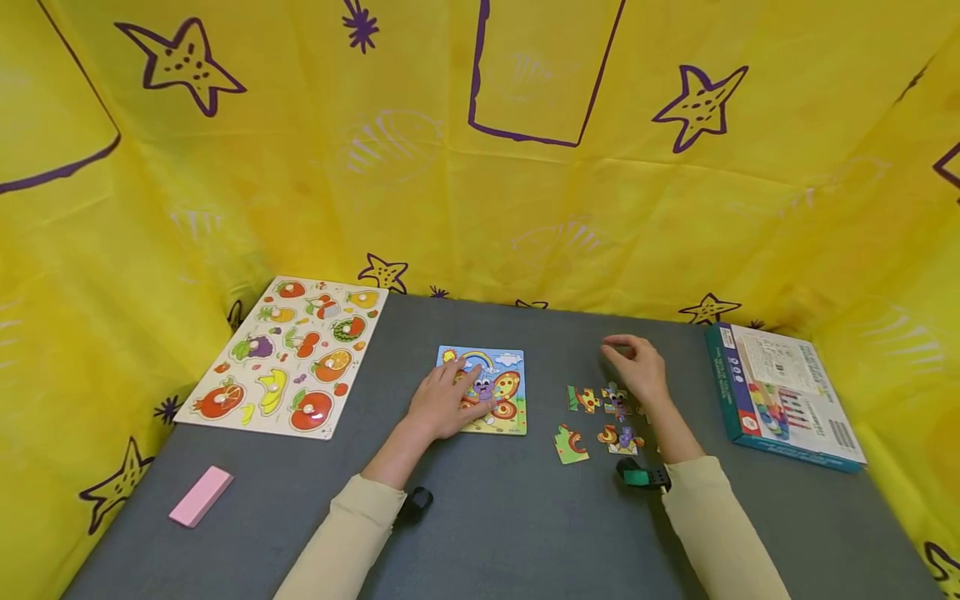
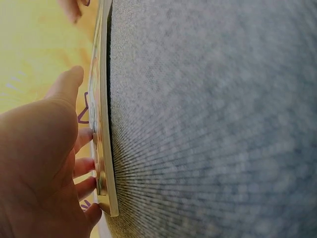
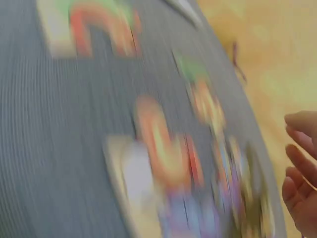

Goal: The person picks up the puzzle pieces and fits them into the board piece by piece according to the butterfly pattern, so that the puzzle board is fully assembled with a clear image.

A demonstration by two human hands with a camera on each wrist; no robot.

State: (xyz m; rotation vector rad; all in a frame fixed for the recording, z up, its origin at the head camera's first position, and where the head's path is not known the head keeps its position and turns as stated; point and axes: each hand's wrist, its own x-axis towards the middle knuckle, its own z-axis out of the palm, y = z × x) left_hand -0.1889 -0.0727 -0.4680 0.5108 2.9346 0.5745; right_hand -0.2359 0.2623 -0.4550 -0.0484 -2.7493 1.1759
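Observation:
My left hand rests with spread fingers on a square butterfly puzzle that lies flat on the table. In the left wrist view, the fingertips touch the face of the puzzle board near its edge. My right hand hovers above the table just beyond several loose jigsaw pieces, its fingers loosely bent and nothing visible between them. A green and red piece lies nearest the puzzle. The loose pieces are blurred in the right wrist view, and my forearm partly hides some in the head view.
A fruit peg board lies at the back left, with a pink block in front of it. At the right lies a flat boxed set. A yellow patterned cloth hangs around the grey table.

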